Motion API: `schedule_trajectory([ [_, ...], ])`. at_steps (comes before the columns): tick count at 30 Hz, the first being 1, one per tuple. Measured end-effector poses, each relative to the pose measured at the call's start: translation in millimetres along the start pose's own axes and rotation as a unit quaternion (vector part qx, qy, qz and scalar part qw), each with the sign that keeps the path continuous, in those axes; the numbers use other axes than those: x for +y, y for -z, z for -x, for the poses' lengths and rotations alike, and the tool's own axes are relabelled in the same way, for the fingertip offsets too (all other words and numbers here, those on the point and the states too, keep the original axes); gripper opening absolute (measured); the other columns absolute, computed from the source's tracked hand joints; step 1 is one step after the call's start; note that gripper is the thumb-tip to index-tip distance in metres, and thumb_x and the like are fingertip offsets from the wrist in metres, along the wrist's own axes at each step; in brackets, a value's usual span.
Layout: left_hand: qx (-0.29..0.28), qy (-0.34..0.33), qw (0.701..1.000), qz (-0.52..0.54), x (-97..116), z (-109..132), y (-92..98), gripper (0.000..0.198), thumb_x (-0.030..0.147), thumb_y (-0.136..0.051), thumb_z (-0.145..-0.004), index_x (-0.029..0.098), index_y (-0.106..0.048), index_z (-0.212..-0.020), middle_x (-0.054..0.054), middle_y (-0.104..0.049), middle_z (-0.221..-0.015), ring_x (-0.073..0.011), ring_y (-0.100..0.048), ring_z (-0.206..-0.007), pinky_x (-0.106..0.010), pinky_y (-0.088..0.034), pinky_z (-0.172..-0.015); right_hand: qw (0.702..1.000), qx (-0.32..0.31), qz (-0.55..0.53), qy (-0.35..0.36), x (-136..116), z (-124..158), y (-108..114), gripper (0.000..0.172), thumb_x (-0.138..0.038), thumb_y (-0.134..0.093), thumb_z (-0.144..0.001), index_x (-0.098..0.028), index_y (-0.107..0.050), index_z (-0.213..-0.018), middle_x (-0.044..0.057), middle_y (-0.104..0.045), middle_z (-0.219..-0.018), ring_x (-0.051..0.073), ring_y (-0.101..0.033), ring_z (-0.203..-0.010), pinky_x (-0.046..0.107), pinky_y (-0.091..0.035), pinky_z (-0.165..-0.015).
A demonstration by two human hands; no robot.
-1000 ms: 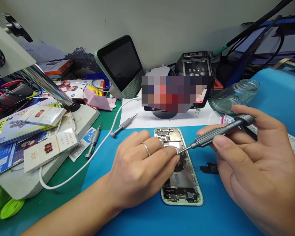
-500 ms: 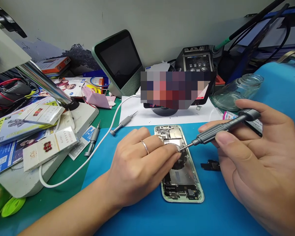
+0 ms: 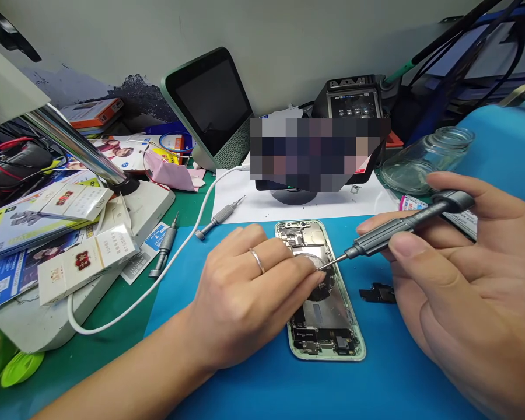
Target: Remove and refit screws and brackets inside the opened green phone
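Observation:
An opened smartphone [image 3: 339, 318] with a pale green frame lies face up on the blue mat, its inner boards and a round dark coil showing. Over its middle left side rests my left hand [image 3: 249, 291], with a ring on one finger. Its thumb and fingertips are pinched together at the screwdriver's tip; whatever is between them is too small or hidden. My right hand [image 3: 459, 280] grips a grey precision screwdriver [image 3: 385, 233], tilted down to the left, its thin shaft meeting the left fingertips above the phone. A small black phone part [image 3: 377, 293] lies beside my right hand.
Two more screwdrivers [image 3: 221, 217] lie left of the phone, near a white cable [image 3: 175, 265]. Cigarette packs [image 3: 87, 262] sit on the microscope base [image 3: 151, 204]. Behind are a smart display [image 3: 214, 105], a blurred screen [image 3: 315, 154], a soldering station [image 3: 352, 102] and a glass jar [image 3: 429, 157].
The screwdriver's handle and my right hand have shifted slightly right in view. My left hand keeps nearly the same pinched pose over the phone.

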State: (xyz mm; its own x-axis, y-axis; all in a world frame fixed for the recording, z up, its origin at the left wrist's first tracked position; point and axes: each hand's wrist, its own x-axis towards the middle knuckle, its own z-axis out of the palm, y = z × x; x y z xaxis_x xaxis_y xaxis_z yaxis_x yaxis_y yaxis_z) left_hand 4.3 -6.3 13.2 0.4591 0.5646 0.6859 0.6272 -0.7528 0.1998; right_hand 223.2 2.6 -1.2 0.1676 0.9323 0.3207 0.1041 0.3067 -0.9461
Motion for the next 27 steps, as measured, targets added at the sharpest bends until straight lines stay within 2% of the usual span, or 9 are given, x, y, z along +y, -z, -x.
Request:
schedule_trajectory([
  [3,-0.003,0.0,1.0,0.003,0.2,-0.5,0.1,0.009,0.017,-0.069,-0.098,0.016,-0.071,-0.089,-0.001,-0.073,-0.075,-0.0125,-0.06,-0.065,-0.032,-0.046,-0.062,1.0,0.002,-0.002,-0.013,-7.2,1.0,-6.1,0.056,-0.036,-0.078,-0.086,-0.039,-0.057,-0.138,0.002,-0.07,-0.088,0.021,-0.073,-0.093,0.031,-0.067,-0.072],
  [11,-0.006,-0.004,1.0,-0.01,1.4,-2.7,1.3,0.014,0.017,-0.069,-0.098,0.016,-0.069,-0.084,-0.001,-0.072,-0.072,-0.0124,-0.059,-0.063,-0.031,-0.046,-0.062,1.0,0.01,0.009,-0.013,-6.1,1.6,-5.0,0.057,-0.037,-0.08,-0.085,-0.04,-0.059,-0.138,0.001,-0.071,-0.091,0.016,-0.073,-0.091,0.022,-0.066,-0.074],
  [16,-0.009,-0.002,1.0,-0.012,-0.1,-2.3,0.6,0.014,0.017,-0.069,-0.098,0.016,-0.07,-0.084,-0.001,-0.072,-0.072,-0.0124,-0.059,-0.064,-0.031,-0.046,-0.062,0.999,0.018,0.027,0.001,-6.6,2.3,-3.9,0.057,-0.038,-0.08,-0.086,-0.039,-0.059,-0.138,0.003,-0.072,-0.092,0.018,-0.073,-0.094,0.029,-0.066,-0.077],
  [22,-0.013,-0.001,1.0,-0.013,0.3,-2.5,1.8,0.015,0.017,-0.069,-0.098,0.016,-0.07,-0.083,-0.002,-0.072,-0.071,-0.0133,-0.061,-0.064,-0.031,-0.048,-0.064,0.999,0.024,0.029,-0.012,-6.9,0.8,-5.6,0.061,-0.042,-0.083,-0.082,-0.042,-0.06,-0.137,0.003,-0.069,-0.092,0.019,-0.073,-0.09,0.024,-0.063,-0.061],
  [27,-0.015,-0.003,1.0,-0.017,1.4,-3.0,2.3,0.017,0.017,-0.068,-0.098,0.016,-0.07,-0.082,-0.002,-0.072,-0.071,-0.0136,-0.061,-0.064,-0.032,-0.048,-0.063,0.999,0.02,0.043,-0.005,-6.9,1.5,-5.7,0.06,-0.042,-0.081,-0.084,-0.043,-0.058,-0.14,0.002,-0.069,-0.094,0.017,-0.072,-0.088,0.022,-0.06,-0.06],
])
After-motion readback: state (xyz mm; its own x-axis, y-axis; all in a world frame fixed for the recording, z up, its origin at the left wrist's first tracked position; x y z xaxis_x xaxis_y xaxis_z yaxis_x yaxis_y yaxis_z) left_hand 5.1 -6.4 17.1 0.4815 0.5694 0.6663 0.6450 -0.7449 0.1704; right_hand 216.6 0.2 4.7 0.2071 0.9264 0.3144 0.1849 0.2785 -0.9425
